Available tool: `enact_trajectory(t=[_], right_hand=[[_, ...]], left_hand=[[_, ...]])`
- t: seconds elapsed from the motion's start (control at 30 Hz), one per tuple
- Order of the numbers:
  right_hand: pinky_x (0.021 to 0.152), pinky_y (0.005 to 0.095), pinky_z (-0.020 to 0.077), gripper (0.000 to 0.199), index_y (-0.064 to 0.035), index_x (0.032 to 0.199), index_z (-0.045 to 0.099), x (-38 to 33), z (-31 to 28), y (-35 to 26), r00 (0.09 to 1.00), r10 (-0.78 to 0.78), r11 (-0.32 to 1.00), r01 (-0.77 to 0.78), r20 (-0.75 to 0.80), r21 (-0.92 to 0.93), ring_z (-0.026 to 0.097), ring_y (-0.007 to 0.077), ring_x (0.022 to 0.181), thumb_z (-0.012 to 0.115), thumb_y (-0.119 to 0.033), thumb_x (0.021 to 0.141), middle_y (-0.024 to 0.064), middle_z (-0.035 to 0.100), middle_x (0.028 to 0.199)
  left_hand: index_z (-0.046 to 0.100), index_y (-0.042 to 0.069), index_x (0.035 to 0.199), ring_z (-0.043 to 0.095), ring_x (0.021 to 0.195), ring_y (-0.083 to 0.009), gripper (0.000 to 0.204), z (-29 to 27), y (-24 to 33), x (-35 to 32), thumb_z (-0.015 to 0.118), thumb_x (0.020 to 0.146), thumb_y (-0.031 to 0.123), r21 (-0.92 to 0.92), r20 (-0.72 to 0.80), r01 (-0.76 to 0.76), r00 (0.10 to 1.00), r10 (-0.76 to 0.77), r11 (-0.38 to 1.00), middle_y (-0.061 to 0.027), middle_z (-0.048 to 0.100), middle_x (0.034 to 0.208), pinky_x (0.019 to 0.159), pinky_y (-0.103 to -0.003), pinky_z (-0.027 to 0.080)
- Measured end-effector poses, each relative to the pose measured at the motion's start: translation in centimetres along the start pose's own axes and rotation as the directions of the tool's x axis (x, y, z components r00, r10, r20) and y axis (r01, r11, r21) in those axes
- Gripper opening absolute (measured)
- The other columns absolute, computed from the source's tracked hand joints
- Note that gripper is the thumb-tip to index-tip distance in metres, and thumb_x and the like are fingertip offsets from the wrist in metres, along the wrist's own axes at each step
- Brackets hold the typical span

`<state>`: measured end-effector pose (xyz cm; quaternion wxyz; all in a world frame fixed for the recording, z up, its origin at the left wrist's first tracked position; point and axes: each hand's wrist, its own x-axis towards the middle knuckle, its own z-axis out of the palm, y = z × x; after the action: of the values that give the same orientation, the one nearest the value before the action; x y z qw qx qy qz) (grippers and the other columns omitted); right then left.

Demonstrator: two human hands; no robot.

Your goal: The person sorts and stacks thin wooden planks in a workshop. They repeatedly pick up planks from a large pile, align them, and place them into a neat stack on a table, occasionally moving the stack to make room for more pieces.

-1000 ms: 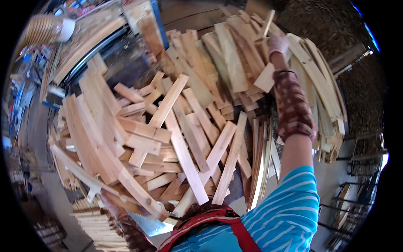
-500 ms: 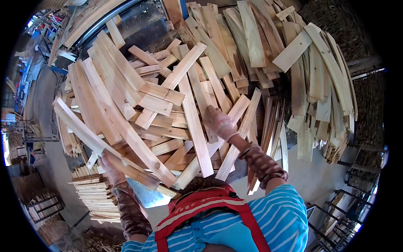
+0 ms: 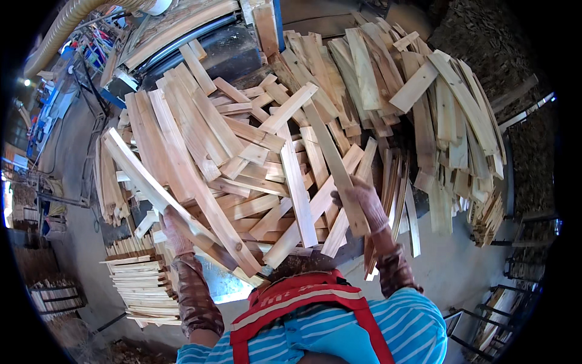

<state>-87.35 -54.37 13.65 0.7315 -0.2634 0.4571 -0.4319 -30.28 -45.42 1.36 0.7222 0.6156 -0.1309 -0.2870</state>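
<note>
My right hand [image 3: 365, 203], in a pale glove with a brown patterned sleeve, is closed round a long wooden slat [image 3: 332, 155]. The slat lies at a slant above the loose pile, its near end just left of my wrist. My left hand [image 3: 177, 232], gloved as well, grips the outer edge of a long board [image 3: 145, 178] at the pile's left side; its fingers are partly hidden. Between my hands a jumbled heap of pale boards [image 3: 257, 206] lies crosswise, with a light slat [image 3: 295, 188] on top.
Stacked boards [image 3: 451, 115] stand at the right and far right. A neat stack of short slats [image 3: 142, 288] sits by my left forearm. Behind the heap is a machine with a metal roller [image 3: 191, 37]; a ribbed hose [image 3: 63, 33] hangs at the far left.
My right hand has moved right and nearer to me, drawing the slat out of the heap. My left hand stays on its board. The whole view has shifted slightly.
</note>
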Motion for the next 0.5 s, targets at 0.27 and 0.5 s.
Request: enact_trajectory(t=[0.27, 0.5], right_hand=[[0.09, 0.0388, 0.0549, 0.078, -0.0069, 0.152, 0.046, -7.7, 1.7, 10.4, 0.936, -0.315, 0.678, 0.106, -0.158, -0.727, 0.069, 0.0293, 0.104, 0.075, -0.013, 0.08, 0.0193, 0.067, 0.122], [0.09, 0.0488, 0.0553, 0.073, -0.0093, 0.145, 0.051, -10.9, 7.3, 11.0, 0.809, -0.588, 0.21, 0.178, 0.021, -0.961, 0.065, 0.0433, 0.108, 0.072, -0.012, 0.076, 0.023, 0.061, 0.13]], left_hand=[[0.053, 0.002, 0.134, 0.065, 0.095, -0.0249, 0.039, -2.6, -0.9, 2.9, 0.058, 0.102, 0.022, 0.694, 0.535, -0.663, 0.736, 0.415, 0.282, -0.0127, 0.066, 0.108, 0.08, -0.036, 0.055], [0.056, 0.002, 0.132, 0.069, 0.077, -0.0243, 0.041, 0.6, 7.9, -4.7, 0.065, 0.099, 0.024, 0.144, 0.011, -0.079, 0.997, 0.079, 0.986, -0.0143, 0.069, 0.102, 0.063, -0.036, 0.059]])
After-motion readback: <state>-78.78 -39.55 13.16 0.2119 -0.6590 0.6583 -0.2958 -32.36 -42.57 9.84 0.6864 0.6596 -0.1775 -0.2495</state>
